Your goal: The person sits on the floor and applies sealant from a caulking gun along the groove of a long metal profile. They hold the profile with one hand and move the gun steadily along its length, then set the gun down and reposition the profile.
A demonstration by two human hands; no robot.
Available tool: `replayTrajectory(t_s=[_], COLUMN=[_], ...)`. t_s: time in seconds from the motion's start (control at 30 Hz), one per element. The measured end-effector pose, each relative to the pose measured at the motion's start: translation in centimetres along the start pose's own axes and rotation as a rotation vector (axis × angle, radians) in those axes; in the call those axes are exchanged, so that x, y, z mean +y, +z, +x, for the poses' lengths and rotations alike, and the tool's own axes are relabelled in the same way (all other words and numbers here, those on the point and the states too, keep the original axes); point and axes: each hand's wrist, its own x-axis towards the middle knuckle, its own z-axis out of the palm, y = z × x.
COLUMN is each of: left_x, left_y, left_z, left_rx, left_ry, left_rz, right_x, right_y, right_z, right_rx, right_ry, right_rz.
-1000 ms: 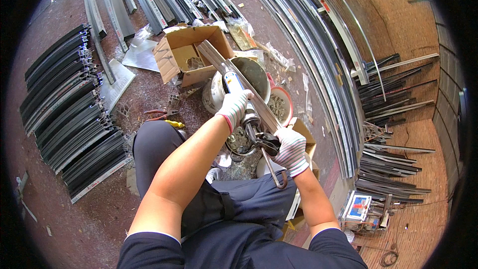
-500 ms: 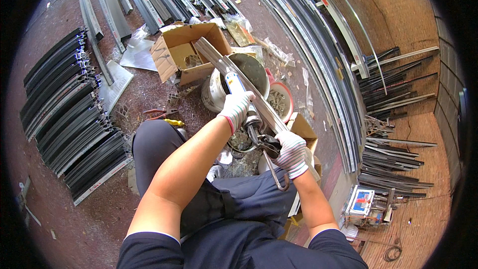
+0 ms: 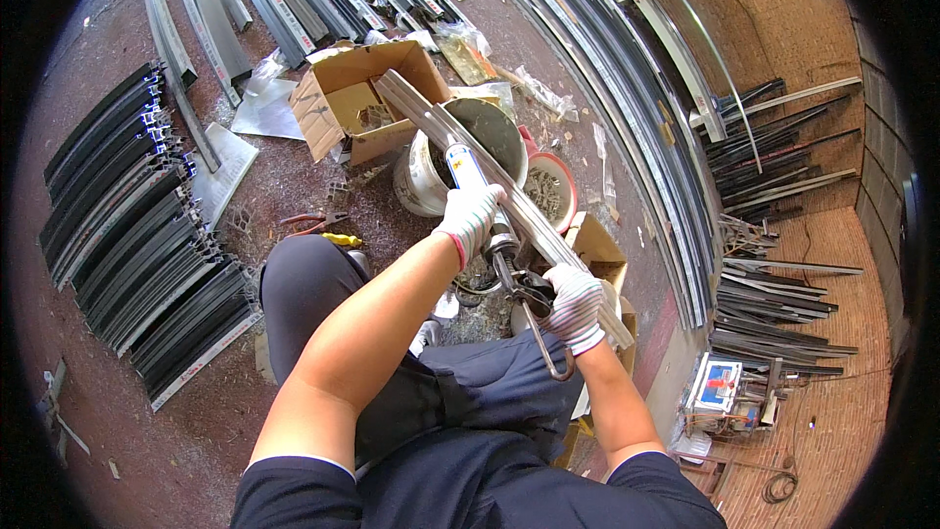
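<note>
Red-brown floor [image 3: 196,431], scattered with chips, forms our work surface; tan brick [image 3: 827,274] borders it at right. Long profiles [image 3: 627,127] curve down the right side, and a black stack [image 3: 147,235] of shorter lengths lies at left.

Around the work we find, in descending size, an open carton [image 3: 387,144] ahead, a smeared bucket [image 3: 416,181] just beside it, and a red-rimmed pail [image 3: 572,198] holding scraps. Pale strips [image 3: 529,218] slant across carton and bucket toward the right hand [image 3: 576,309] and obstruct our view into both. The gun [image 3: 504,269] lies along their left side, its white-and-blue cartridge [image 3: 465,165] pointing away from us, its hooked rod [image 3: 540,341] extending back toward our thighs [image 3: 509,382]. Our left hand [image 3: 470,218] is closed around the gun's front part; our right is closed around its handle. Whether either also grips the strips, we cannot tell. Pliers [image 3: 313,222] lie near the left knee [image 3: 299,269].

A band of floor separates stack from knee. The bucket's rim lies near the cartridge, beneath the strips. At right, the strips' edge limits sideways room.
</note>
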Motion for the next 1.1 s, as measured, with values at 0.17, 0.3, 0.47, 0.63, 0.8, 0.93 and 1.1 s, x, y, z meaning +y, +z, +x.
replayTrajectory(t_s=[0.17,0.3,0.47,0.63,0.8,0.93,1.1], left_x=[-0.3,-0.5,-0.4,-0.7,-0.9,-1.1,-1.5], left_y=[0.2,0.1,0.2,0.5,0.7,0.8,1.0], left_z=[-0.4,-0.4,-0.5,-0.9,-0.8,-0.8,-0.5], left_rx=[-0.003,-0.017,-0.002,0.022,0.027,0.046,0.026], left_ry=[-0.003,-0.003,-0.064,-0.041,-0.039,-0.038,-0.038], left_rz=[-0.006,0.074,0.062,0.109,0.13,0.129,0.122], right_x=[0.0,-0.4,-1.3,-1.7,-1.5,-1.1,-0.8], right_y=[0.1,0.0,-0.5,-0.5,-0.4,-0.2,0.0], right_z=[-0.8,-1.2,-1.3,-1.1,-1.5,-1.7,-2.2], right_rx=[0.007,-0.034,-0.062,0.017,-0.045,-0.055,-0.049], right_ry=[0.03,0.053,0.056,-0.019,0.046,0.024,0.044], right_rz=[-0.006,-0.049,-0.035,-0.019,-0.019,-0.045,-0.028])
